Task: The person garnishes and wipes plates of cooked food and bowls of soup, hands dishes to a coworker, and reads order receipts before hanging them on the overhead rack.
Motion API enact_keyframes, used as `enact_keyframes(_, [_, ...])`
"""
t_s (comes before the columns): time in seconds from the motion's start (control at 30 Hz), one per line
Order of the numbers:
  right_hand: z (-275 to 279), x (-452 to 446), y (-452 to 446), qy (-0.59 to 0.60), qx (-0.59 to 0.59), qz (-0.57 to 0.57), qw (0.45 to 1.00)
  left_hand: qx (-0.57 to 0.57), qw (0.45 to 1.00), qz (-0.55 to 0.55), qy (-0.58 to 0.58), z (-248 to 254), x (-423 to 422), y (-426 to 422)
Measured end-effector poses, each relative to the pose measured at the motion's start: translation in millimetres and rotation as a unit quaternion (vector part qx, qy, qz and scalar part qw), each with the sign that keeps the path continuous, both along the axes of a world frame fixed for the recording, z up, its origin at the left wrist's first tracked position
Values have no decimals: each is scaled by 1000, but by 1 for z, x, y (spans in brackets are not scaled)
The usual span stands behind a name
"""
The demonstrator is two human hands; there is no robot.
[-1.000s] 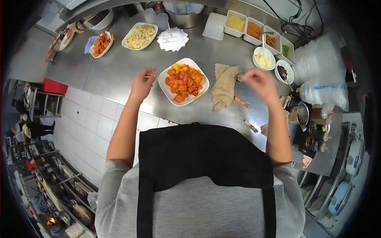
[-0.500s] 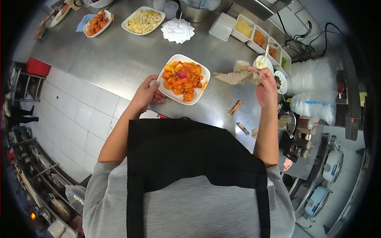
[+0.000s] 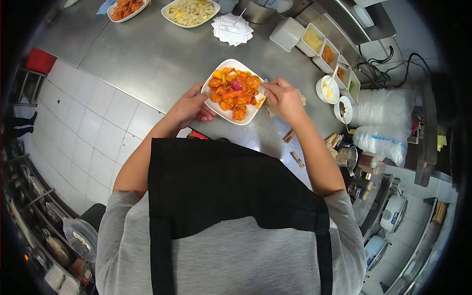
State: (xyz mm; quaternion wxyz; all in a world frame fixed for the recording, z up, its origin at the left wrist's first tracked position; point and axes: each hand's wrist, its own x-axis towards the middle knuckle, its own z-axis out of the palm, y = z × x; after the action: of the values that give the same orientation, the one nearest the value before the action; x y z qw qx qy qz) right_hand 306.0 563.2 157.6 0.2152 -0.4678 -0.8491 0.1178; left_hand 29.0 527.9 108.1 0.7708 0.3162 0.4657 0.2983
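A white square plate [image 3: 254, 112] holds glossy orange-sauced pieces of food [image 3: 231, 96], with a purple-red piece on top. My left hand [image 3: 191, 105] grips the plate's left edge, thumb by the rim and fingers partly hidden under it. At the right edge, my right hand [image 3: 286, 101] pinches a crumpled beige cloth [image 3: 272, 109] against or very close to the rim; exact contact is hard to see. Part of the cloth is hidden behind the hand. An orange smear of sauce shows on the plate's right inner side.
Fried rice [image 3: 189, 12] and another orange dish [image 3: 127, 9] stand at the back, near stacked paper slips [image 3: 232, 29]. Ingredient tubs [image 3: 312, 39] and small bowls [image 3: 327, 89] line the right, beside plastic-wrapped stacks [image 3: 383, 108]. Clothespins [image 3: 297, 159] lie near the front edge.
My right hand has moved left with the cloth, from beside the small bowls to the plate's right edge. My left hand still holds the plate. The whole view has shifted slightly.
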Motion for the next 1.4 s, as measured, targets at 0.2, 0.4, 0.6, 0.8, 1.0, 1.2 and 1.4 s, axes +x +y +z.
enact_keyframes(0.2, [10, -4, -5, -3, -20, -36, 999, 2, 1000, 10, -13, -1, 1, -1])
enact_keyframes(0.4, [1, -12, -13, -77, 4, -13, 997, -1, 1000, 21, 2, -2, 2, -2])
enact_keyframes(0.6, [0, -16, -22, -184, -9, 15, 983, -5, 997, 76, 9, -2, 11, -6])
enact_keyframes(0.8, [-2, -17, -30, -92, -63, 9, 994, -12, 995, 98, 2, 1, 15, -10])
enact_keyframes(1.0, [-4, -17, -37, -19, -148, -11, 989, -15, 994, 106, -4, 5, 18, -11])
enact_keyframes(1.2, [14, 26, -29, 407, -503, -130, 751, -11, 995, 102, 7, 5, 19, -8])
enact_keyframes(1.4, [5, 61, -65, 49, -18, -219, 974, -8, 994, 112, -11, 5, 19, -8])
